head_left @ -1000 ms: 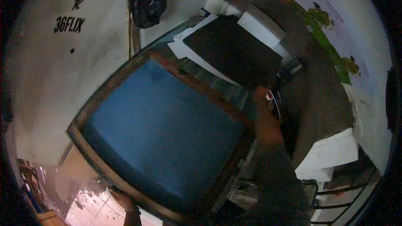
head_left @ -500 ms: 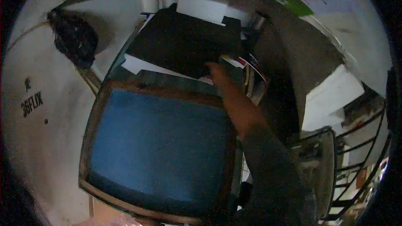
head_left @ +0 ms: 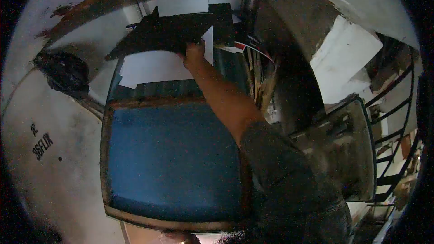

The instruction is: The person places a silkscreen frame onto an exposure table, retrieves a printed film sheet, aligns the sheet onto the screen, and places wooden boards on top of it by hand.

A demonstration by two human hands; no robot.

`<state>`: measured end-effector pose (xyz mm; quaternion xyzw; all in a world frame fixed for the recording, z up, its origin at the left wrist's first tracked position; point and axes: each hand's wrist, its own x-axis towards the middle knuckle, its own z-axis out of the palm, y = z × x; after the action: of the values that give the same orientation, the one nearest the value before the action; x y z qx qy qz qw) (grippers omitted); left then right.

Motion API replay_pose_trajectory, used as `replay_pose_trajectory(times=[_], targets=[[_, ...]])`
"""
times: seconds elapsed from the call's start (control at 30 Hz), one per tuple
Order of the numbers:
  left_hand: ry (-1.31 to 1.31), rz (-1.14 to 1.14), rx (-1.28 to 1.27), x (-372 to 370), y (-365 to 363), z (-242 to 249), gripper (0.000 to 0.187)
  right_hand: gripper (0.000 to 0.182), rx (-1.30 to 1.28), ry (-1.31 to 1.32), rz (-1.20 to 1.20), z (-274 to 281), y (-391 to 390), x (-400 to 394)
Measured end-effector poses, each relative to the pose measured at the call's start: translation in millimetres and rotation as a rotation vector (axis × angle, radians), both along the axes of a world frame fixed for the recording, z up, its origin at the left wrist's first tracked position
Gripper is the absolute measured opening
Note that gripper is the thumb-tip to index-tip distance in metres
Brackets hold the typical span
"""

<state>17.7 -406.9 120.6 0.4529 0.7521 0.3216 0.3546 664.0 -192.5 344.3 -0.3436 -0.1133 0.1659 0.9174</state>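
My right hand (head_left: 195, 54) reaches over the top of a framed blue screen (head_left: 174, 160). Its fingers are closed on the near edge of a black sheet (head_left: 167, 31), which is partly lifted and tilted. Under the black sheet lie white papers (head_left: 151, 68) on a dark striped surface. A further white sheet (head_left: 183, 3) stands at the back. At the bottom edge, below the frame, a blurred skin-toned shape (head_left: 178, 237) shows, perhaps my left hand; its fingers cannot be made out.
A black plastic bag (head_left: 68, 74) hangs on the left wall. A dark cylinder (head_left: 249, 7) stands at the back right, near upright boards (head_left: 258, 79). To the right are a white panel (head_left: 346, 54), a dusty framed board (head_left: 343, 149) and a black metal railing (head_left: 395, 117).
My right hand has moved left with the edge of the black sheet, uncovering more of the white papers. The camera view has turned.
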Motion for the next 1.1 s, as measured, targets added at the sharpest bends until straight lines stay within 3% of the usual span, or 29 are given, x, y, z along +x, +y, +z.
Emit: replay_pose_trajectory(times=[0.03, 0.1, 0.17, 0.23, 0.3, 0.37, 0.4, 0.47, 0.53, 0.57, 0.63, 0.67, 0.73, 0.8, 0.87, 0.97, 1.03, 1.1], targets=[[0.021, 0.000, -0.002, -3.1, -2.4, -5.7, 0.069, 0.029, -0.151, -0.253, -0.062, -3.8, 6.4, 6.7], [0.068, -0.012, -0.005, -6.3, -2.9, -10.4, 0.068, 0.031, -0.011, -0.253, 0.028, -1.9, 7.5, 14.3], [0.130, -0.025, -0.005, -9.3, -4.2, -17.1, 0.068, 0.033, 0.554, 0.259, 0.332, 34.1, -16.1, 9.1], [0.222, -0.047, -0.006, -10.6, -4.5, -24.9, 0.067, 0.033, 0.020, -0.521, -0.232, -7.0, -3.2, 57.7], [0.376, -0.081, -0.018, -20.2, -7.4, -36.6, 0.067, 0.033, -0.291, -0.859, -0.497, -19.8, -14.8, 65.0], [0.729, -0.175, -0.077, -28.8, -8.0, -53.3, 0.066, 0.029, 0.010, -0.317, -0.175, 30.8, -74.6, 28.3], [0.985, -0.241, -0.135, -34.4, -9.7, -62.7, 0.066, 0.026, 0.309, 0.201, 0.128, 72.0, -112.9, -11.3], [1.252, -0.317, -0.190, -34.6, -13.9, -76.6, 0.066, 0.023, 0.175, 0.069, -0.027, 70.4, -142.9, -28.3], [0.792, -0.373, 0.004, -30.8, -17.4, -70.4, 0.065, 0.024, 0.226, 0.125, -0.023, 72.6, -166.5, -51.8], [0.452, -0.289, 0.124, -47.1, -15.1, -101.7, 0.065, 0.024, 0.250, 0.154, -0.025, 72.5, -180.9, -65.0], [0.011, -0.163, 0.326, -60.9, 0.3, -159.6, 0.063, 0.025, 0.302, 0.210, -0.030, 76.2, -206.3, -85.9], [-0.083, -0.127, 0.408, -64.0, 7.3, -178.6, 0.061, 0.026, 0.324, 0.244, -0.032, 77.5, -216.5, -93.0], [0.066, -0.037, 0.495, -63.2, -2.2, -181.2, 0.059, 0.025, 0.258, 0.105, -0.086, 32.1, -223.9, -80.9], [0.554, 0.062, 0.488, -44.4, -1.6, -175.6, 0.056, 0.026, 0.315, 0.168, -0.084, 23.7, -242.4, -92.9], [0.426, 0.094, 0.390, -29.1, -7.8, -133.9, 0.057, 0.028, 0.502, 0.426, -0.017, 53.9, -270.0, -134.0], [0.275, 0.068, 0.213, 7.4, -18.3, -42.6, 0.058, 0.032, 0.450, 0.518, -0.169, 85.1, -309.1, -187.7], [0.293, 0.013, 0.109, 23.8, -24.9, 8.7, 0.059, 0.032, -0.197, -0.008, -0.341, 50.4, -334.6, -199.2], [0.377, -0.074, 0.004, 32.3, -29.2, 45.4, 0.060, 0.032, -0.245, -0.136, -0.355, 42.0, -351.7, -212.7]])
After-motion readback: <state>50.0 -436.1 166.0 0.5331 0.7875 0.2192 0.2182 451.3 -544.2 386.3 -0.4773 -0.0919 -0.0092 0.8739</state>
